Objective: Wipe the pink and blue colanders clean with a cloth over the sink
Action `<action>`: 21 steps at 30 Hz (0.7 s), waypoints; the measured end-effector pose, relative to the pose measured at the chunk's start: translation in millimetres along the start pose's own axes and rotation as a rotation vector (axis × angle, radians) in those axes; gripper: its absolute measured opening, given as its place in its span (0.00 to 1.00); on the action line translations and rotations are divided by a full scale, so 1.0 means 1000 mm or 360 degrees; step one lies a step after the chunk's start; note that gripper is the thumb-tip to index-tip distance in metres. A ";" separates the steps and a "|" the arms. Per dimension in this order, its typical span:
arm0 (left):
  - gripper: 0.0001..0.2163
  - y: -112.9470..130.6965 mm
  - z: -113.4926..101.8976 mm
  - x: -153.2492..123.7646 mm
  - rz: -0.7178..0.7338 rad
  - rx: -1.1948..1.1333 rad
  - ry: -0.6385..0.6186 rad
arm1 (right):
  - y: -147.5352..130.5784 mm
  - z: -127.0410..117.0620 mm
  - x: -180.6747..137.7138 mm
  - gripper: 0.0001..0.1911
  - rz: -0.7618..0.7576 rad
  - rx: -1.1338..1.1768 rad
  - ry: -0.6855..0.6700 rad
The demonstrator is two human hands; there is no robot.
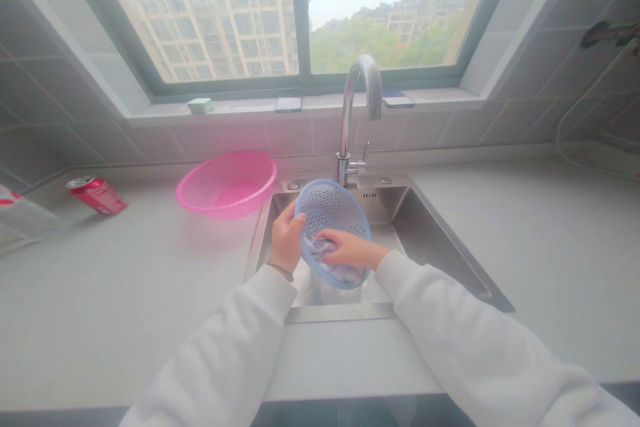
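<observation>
I hold a blue plastic colander basket (330, 210) tilted over the steel sink (430, 233). My left hand (286, 239) grips its left rim, fingers curled over the edge. Inside the basket, my right hand (350, 248) presses a pale cloth (325, 260) against the perforated bottom, fingers closed on it. Both arms wear white sleeves. The chrome faucet (357, 107) arches just behind the basket.
A pink colander basket (227, 183) sits on the counter left of the sink. A red can (97, 195) lies on its side at far left, near a white bag (20, 217). Two phones and a green object rest on the window sill. A pale counter surrounds the sink.
</observation>
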State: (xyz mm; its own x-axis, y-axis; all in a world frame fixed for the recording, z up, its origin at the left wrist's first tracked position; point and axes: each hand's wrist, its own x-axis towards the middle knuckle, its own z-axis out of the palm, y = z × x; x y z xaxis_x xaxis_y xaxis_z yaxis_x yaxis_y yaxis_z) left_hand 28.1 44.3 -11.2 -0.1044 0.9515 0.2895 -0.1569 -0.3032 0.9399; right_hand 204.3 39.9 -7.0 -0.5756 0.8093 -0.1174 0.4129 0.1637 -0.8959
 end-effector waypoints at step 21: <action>0.53 -0.023 0.000 -0.001 -0.0738 0.0211 -0.0328 | 0.017 -0.023 0.015 0.25 -0.0263 0.1884 0.1166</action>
State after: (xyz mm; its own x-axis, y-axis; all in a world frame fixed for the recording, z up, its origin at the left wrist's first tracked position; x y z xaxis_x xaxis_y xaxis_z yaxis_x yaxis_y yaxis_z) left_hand 31.8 50.2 -33.2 0.1440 0.9789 -0.1452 -0.0139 0.1487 0.9888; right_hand 219.1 68.1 -14.2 0.0873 0.9945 -0.0577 -0.6663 0.0152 -0.7455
